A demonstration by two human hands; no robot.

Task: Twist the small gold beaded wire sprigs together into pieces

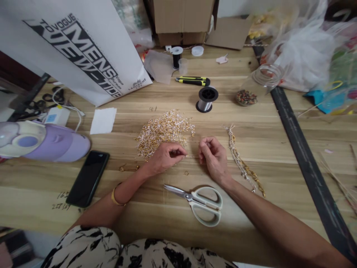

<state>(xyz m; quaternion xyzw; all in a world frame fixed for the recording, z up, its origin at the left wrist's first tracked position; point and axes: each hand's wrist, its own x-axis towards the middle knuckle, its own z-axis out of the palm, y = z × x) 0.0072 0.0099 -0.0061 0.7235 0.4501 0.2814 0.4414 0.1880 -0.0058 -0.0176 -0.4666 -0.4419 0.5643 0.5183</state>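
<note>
My left hand (165, 158) is closed in a pinch, with a tiny gold-coloured piece (186, 156) at its fingertips, too small to name. Facing it, my right hand (213, 158) has its fingers curled together; whatever they hold is hidden. A heap of small gold and silver metal jewellery pieces (158, 130) lies just behind my left hand. Beneath the gap between the hands is a small gold ring (186, 173). Strung bunches of silver and gold pieces (241, 162) lie right of my right hand. White-handled scissors (199, 203) rest nearer my body, blades pointing left.
Left are a phone (87, 178), a purple bottle (61, 143) and white paper (103, 121). Behind the hands stand a wire spool (206, 99), a yellow-black cutter (192, 80) and a tilted jar of beads (258, 83). A large white bag (83, 48) and cardboard box (184, 16) stand behind.
</note>
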